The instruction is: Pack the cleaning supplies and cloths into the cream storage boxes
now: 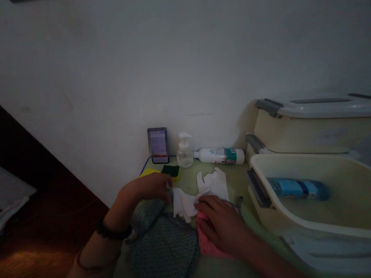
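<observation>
My left hand (155,187) reaches in from the left, fingers bent down and closed at the left edge of a crumpled white glove-like piece (184,201). My right hand (221,221) lies palm down with its fingers apart, over a pink cloth (207,243). Its fingertips touch the right end of the same white piece. Just behind rests a second white piece (218,183) with finger-like points. Grey-green woven cloths (164,250) lie below my left hand. A yellow sponge with a dark green side (171,171) sits beyond its fingers.
Along the wall are a phone (159,145) standing upright, a clear pump bottle (184,154) and a white bottle (221,156) on its side. To the right, a cream storage bin (306,228) holds a blue bottle (298,189). Another lidded bin (315,132) stands behind it.
</observation>
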A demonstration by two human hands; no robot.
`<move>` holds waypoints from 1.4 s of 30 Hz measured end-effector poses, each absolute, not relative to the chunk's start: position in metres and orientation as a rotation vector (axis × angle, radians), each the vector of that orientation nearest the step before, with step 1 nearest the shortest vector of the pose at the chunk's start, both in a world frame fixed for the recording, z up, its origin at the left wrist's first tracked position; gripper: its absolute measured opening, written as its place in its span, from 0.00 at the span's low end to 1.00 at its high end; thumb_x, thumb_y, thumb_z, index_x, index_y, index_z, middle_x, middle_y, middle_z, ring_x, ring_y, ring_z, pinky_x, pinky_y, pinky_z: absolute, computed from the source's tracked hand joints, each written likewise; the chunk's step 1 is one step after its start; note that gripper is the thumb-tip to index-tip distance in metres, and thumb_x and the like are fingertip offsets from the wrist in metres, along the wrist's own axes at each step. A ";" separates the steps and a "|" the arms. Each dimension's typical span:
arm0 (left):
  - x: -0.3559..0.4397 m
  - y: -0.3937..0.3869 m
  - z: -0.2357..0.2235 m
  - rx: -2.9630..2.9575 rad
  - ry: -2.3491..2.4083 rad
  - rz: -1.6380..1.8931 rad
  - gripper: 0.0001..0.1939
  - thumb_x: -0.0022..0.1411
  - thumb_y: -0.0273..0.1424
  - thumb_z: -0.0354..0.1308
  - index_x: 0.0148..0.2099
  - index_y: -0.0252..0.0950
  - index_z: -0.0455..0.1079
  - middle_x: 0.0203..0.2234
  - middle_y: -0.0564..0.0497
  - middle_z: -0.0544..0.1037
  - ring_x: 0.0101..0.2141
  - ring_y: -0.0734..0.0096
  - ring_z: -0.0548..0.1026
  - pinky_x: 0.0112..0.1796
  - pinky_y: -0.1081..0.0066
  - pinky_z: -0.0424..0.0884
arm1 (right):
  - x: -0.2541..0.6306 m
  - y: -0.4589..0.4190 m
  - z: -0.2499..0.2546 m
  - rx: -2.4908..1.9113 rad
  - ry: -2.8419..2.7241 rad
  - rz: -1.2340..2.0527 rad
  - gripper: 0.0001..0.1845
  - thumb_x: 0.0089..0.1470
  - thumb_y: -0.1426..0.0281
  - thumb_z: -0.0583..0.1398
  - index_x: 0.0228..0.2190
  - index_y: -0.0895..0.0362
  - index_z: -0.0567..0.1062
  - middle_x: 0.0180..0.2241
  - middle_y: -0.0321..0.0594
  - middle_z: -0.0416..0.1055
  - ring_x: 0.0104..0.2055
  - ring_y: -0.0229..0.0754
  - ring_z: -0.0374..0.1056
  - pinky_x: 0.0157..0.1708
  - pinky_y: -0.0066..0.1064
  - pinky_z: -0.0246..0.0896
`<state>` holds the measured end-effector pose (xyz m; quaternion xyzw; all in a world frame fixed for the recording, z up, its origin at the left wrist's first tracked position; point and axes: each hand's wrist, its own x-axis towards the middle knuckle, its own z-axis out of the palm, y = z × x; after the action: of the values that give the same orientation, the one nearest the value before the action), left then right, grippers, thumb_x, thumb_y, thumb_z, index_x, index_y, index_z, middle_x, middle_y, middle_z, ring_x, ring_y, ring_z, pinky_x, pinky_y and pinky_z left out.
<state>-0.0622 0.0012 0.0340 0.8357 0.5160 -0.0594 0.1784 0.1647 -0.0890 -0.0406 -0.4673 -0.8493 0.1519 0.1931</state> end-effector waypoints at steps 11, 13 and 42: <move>-0.087 0.014 0.024 2.300 1.788 -0.236 0.34 0.55 0.39 0.56 0.62 0.33 0.56 0.53 0.34 0.66 0.50 0.48 0.69 0.48 0.57 0.65 | 0.172 -0.093 -0.044 -1.427 -2.359 0.494 0.28 0.58 0.57 0.51 0.56 0.58 0.64 0.61 0.49 0.55 0.62 0.51 0.49 0.58 0.47 0.48; -0.085 0.017 0.019 2.297 1.816 -0.263 0.34 0.53 0.36 0.57 0.61 0.33 0.56 0.54 0.33 0.66 0.49 0.46 0.69 0.47 0.55 0.65 | 0.172 -0.092 -0.045 -1.445 -2.377 0.498 0.29 0.58 0.56 0.50 0.56 0.57 0.64 0.62 0.47 0.54 0.63 0.50 0.49 0.59 0.47 0.47; -0.055 0.012 0.013 2.455 1.645 -0.128 0.20 0.59 0.32 0.51 0.54 0.37 0.66 0.48 0.40 0.68 0.47 0.54 0.68 0.49 0.57 0.61 | 0.168 -0.096 -0.042 -1.540 -2.244 0.438 0.25 0.57 0.60 0.53 0.54 0.56 0.68 0.62 0.48 0.54 0.62 0.50 0.52 0.58 0.45 0.48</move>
<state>-0.0548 0.0119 0.0134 0.8264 0.5538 -0.0430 0.0919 0.1680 -0.0957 -0.0415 -0.5484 -0.7990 0.1559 0.1913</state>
